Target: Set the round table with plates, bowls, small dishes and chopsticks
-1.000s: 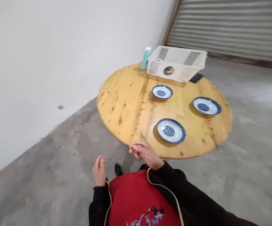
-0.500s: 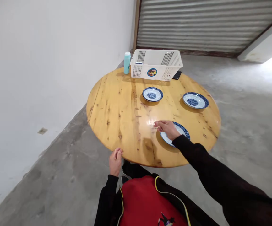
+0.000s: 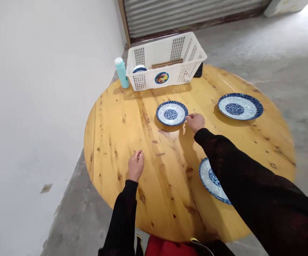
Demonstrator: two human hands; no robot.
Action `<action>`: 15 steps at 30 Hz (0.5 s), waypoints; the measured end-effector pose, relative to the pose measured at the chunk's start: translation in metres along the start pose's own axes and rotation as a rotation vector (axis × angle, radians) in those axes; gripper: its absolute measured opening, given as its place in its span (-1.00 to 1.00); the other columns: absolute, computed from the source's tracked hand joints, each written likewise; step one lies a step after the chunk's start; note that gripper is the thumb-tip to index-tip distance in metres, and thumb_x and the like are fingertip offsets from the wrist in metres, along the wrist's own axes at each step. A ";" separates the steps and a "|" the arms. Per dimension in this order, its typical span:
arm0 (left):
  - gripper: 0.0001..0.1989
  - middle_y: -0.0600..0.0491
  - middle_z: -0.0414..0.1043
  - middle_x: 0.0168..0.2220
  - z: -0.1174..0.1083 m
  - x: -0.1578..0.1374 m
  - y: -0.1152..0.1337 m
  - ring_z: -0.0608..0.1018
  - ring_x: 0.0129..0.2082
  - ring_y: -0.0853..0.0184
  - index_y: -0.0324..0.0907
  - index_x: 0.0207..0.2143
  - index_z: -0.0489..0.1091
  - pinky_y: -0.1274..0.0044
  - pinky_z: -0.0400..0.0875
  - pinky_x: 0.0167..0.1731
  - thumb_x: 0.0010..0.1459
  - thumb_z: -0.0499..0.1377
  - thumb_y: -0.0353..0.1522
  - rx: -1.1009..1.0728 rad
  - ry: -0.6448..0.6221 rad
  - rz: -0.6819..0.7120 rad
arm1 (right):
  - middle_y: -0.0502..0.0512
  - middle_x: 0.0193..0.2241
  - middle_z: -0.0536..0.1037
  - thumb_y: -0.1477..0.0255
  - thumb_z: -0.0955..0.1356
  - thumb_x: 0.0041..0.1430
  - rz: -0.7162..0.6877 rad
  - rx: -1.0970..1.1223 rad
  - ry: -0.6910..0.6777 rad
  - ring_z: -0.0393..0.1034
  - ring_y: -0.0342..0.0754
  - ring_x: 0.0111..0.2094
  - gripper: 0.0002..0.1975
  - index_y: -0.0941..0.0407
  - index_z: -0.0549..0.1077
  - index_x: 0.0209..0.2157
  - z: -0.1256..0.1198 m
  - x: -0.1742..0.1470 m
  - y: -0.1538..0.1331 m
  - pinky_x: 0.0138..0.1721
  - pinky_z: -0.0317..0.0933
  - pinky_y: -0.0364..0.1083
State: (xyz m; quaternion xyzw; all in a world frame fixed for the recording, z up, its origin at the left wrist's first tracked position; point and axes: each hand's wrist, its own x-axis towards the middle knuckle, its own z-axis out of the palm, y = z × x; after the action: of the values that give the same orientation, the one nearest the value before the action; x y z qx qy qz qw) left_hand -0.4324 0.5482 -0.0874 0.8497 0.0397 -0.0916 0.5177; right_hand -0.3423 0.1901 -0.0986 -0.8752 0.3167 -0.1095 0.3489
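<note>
Three blue-and-white plates lie on the round wooden table [image 3: 111, 142]. My right hand [image 3: 196, 122] is at the right rim of the middle plate [image 3: 171, 113], its fingers pinched together on the edge; the thumb's exact hold is partly hidden. That plate rests on the tabletop. Over the table to the left, my left hand [image 3: 136, 166] has its fingers curled in and touches no plate. A larger plate [image 3: 235, 107] lies farther right. The near plate [image 3: 207, 179] is partly covered by my right sleeve.
At the far edge stands a white plastic basket [image 3: 145, 84] with wooden sticks [image 3: 167, 64] and a blue-rimmed dish [image 3: 139, 68] inside. A turquoise bottle [image 3: 121, 73] is left of it. A black flat object [image 3: 198, 70] lies by its right end. A white wall [image 3: 36, 89] runs along the left.
My right hand has moved forward from above the near plate to the middle plate's rim. My left hand has come from the table's front edge to over the tabletop. The view has shifted closer.
</note>
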 end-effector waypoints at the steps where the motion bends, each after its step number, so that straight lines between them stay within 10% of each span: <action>1: -0.74 -0.15 0.64 -0.10 0.010 0.023 0.013 0.67 -0.11 0.17 -0.21 -0.07 0.56 0.35 0.50 0.05 0.30 0.13 -0.35 0.042 -0.033 0.027 | 0.40 -0.28 0.63 0.45 0.32 0.13 0.041 -0.072 0.017 0.54 0.26 -0.15 -0.73 0.25 0.62 -0.23 0.003 0.008 -0.001 -0.05 0.37 0.11; 8: -0.64 -0.18 0.55 0.06 0.086 0.140 0.080 0.58 0.08 0.14 -0.23 0.12 0.45 0.36 0.41 0.15 0.34 0.09 -0.35 0.308 -0.194 0.168 | 0.33 -0.19 0.66 0.52 0.30 0.08 0.011 -0.248 0.011 0.55 0.24 -0.13 -0.60 0.21 0.66 -0.10 0.006 0.037 -0.003 -0.09 0.35 0.06; 15: -0.74 -0.21 0.52 -0.03 0.126 0.176 0.085 0.47 0.17 0.01 -0.20 0.03 0.43 0.17 0.31 0.25 0.33 0.09 -0.39 0.329 -0.257 0.276 | 0.43 -0.25 0.63 0.56 0.30 0.14 0.005 -0.338 -0.057 0.52 0.24 -0.17 -0.72 0.28 0.63 -0.20 -0.004 0.030 -0.013 -0.19 0.27 0.04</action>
State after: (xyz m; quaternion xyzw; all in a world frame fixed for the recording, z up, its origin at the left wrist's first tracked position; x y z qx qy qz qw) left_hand -0.2601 0.3928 -0.1044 0.9012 -0.1584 -0.1325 0.3810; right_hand -0.3144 0.1757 -0.0876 -0.9233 0.3229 -0.0291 0.2058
